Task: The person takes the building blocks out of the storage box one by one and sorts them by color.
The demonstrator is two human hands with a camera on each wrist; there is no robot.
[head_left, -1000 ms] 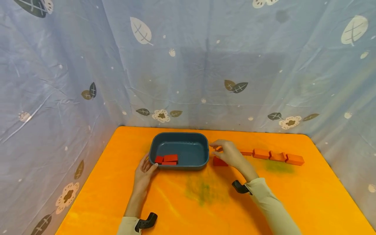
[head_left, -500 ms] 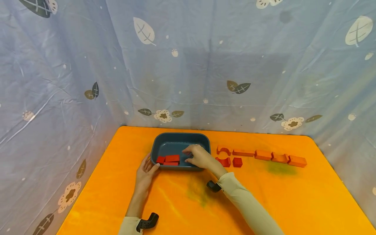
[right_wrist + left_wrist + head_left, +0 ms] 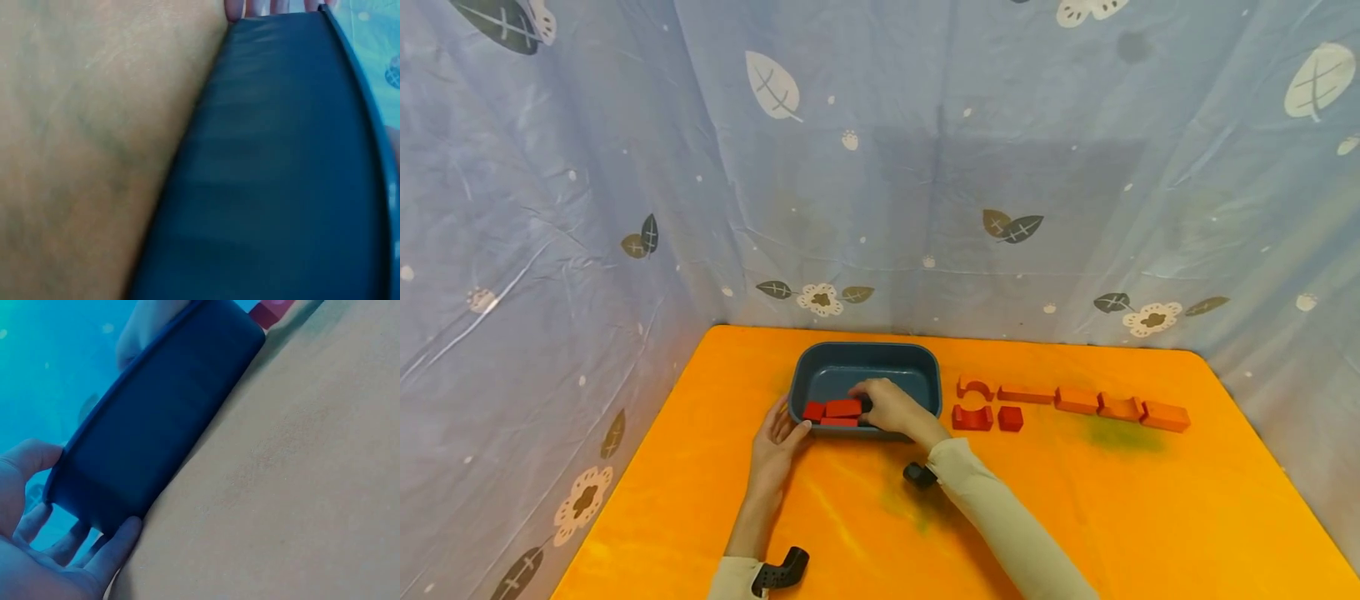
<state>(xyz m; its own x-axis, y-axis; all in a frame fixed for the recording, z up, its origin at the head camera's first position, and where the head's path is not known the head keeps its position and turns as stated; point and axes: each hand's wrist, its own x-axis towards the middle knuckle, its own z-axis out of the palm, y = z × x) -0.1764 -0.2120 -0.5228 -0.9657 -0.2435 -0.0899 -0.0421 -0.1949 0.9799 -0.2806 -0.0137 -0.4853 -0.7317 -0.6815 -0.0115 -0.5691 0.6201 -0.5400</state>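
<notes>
A dark blue bin (image 3: 865, 432) stands on the yellow table with several red blocks (image 3: 843, 407) in its front left corner. My left hand (image 3: 771, 450) holds that corner, thumb on the rim and fingers against the outer wall. In the left wrist view, the left hand (image 3: 59, 550) spreads along the end of the bin (image 3: 150, 425). My right hand (image 3: 891, 407) reaches over the front rim into the bin, thumb and fingers apart at the right end of a red block. Whether they touch it is unclear. The right wrist view shows mostly the bin's side wall (image 3: 269, 156).
Right of the bin lie a red arch (image 3: 976, 385), a red notched block (image 3: 972, 418) and a red cube (image 3: 1011, 418). A thin orange plank (image 3: 1027, 395) and several orange blocks (image 3: 1165, 416) form a row further right. A patterned curtain (image 3: 880, 183) hangs behind.
My right hand has moved left, from the blocks beside the bin into the bin and up to the red blocks there. The notched block and cube are now uncovered. The left hand stays at the corner.
</notes>
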